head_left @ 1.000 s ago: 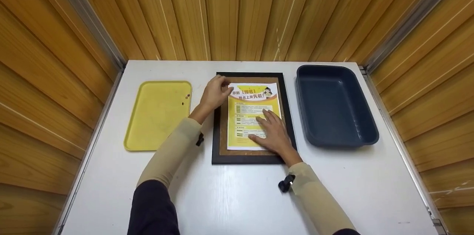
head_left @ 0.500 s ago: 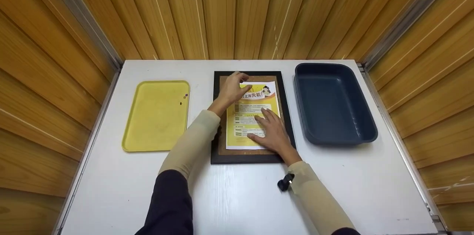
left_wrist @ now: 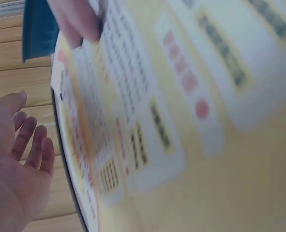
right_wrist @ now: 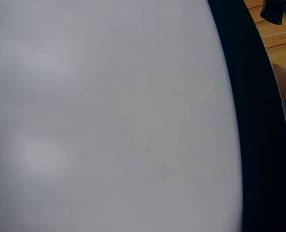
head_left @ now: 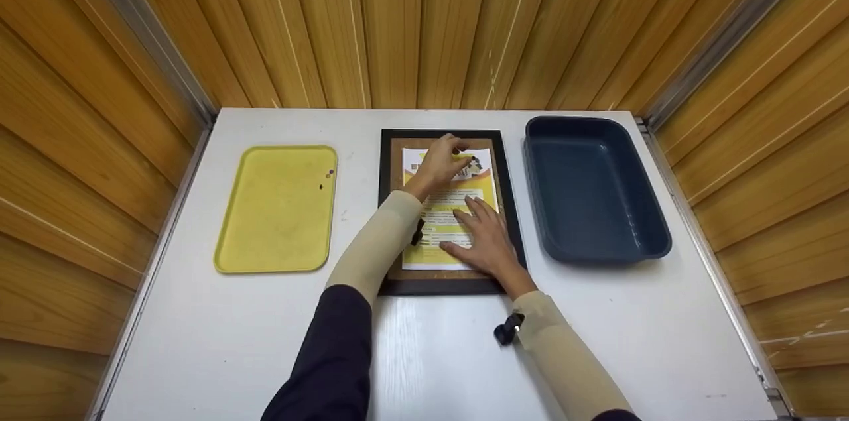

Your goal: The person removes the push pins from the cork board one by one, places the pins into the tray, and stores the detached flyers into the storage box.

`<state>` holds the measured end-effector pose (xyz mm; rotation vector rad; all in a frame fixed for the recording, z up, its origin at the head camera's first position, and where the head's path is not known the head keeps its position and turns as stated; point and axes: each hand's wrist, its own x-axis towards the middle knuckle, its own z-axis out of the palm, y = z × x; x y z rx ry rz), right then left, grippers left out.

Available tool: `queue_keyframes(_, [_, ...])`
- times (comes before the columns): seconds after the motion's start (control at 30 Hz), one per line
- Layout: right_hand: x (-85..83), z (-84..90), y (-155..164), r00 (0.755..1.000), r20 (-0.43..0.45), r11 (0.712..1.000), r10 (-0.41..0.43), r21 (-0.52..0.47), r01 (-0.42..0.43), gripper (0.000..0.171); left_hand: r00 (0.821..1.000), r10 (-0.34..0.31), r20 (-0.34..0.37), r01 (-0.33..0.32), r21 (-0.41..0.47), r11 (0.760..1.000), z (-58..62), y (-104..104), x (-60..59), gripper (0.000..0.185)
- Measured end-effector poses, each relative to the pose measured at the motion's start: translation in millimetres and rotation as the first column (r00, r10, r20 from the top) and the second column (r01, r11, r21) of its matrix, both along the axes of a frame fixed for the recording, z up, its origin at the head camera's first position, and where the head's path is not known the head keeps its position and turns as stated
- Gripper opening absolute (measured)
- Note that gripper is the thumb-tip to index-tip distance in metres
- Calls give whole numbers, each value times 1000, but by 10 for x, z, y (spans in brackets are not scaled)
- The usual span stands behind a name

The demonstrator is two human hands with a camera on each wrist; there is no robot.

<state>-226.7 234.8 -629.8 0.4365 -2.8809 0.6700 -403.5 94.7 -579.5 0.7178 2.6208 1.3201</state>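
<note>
Your right hand [head_left: 487,242] lies flat on the yellow paper [head_left: 446,222] in the black frame [head_left: 385,209] on the bench [head_left: 199,341]. Your left hand [head_left: 441,166] is loose at its top. The paper looks thin and bendy; hold its edges gently.

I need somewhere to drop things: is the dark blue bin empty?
Empty: the head view shows the blue bin's bare floor and walls, nothing inside.

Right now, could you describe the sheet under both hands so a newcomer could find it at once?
On the white table, between the yellow tray and the dark blue bin, lies a black-framed cork board. The flyer lies on it: the only printed paper, yellow and white.
</note>
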Motion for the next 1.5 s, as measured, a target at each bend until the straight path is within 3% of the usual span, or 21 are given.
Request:
queue_keyframes(0.33, [-10,-18,11,1000,-19,1000,3,0,-3,86,1000,14,7,-13,-56,998,-62,160,-96,36])
queue_keyframes(0.6, [-16,-14,21,1000,-23,1000,-4,1,4,85,999,-32,6,33,-195,980,-137,199,-101,42])
queue_keyframes(0.87, [-15,-43,-25,1000,-23,1000,14,9,-14,85,997,74,-18,-76,-184,980,-181,244,-77,25])
queue_keyframes(1.13, [1,-48,-66,1000,-21,1000,10,18,-9,86,981,113,-159,-147,-222,964,-248,293,-125,10])
queue_keyframes(1.27, [3,-55,-87,1000,-20,1000,20,20,-19,86,975,158,-159,-191,-216,957,-249,279,-123,8])
queue_keyframes(1.5, [0,-60,-114,1000,-18,999,25,21,-25,85,969,162,-185,-199,-202,959,-269,255,-116,10])
